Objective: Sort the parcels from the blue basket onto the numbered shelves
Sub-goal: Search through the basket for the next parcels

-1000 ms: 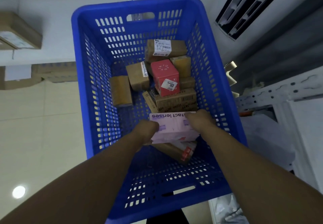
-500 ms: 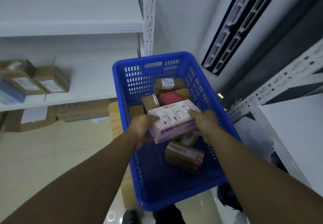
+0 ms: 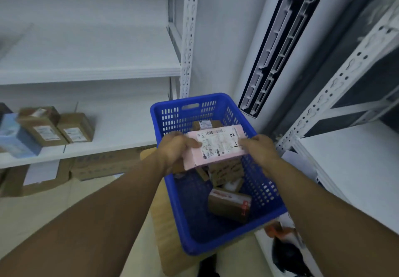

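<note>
The pink box (image 3: 216, 147) is held just above the middle of the blue basket (image 3: 233, 242), printed label up, with a handwritten 2 and a stroke beside it near the right end. The left hand (image 3: 174, 149) grips its left end and the right hand (image 3: 259, 149) its right end; the fingers (image 3: 192, 143) of each curl over the top face, closed firmly on the box. To do this step well, I would read that mark first, keep the label facing up, and lift the box clear of the basket's rim before carrying it off. Brown parcels (image 3: 230, 204) lie below it in the basket. Left of the basket a white shelf (image 3: 121, 125) carries more brown boxes (image 3: 75, 127); no shelf numbers are legible here.
</note>
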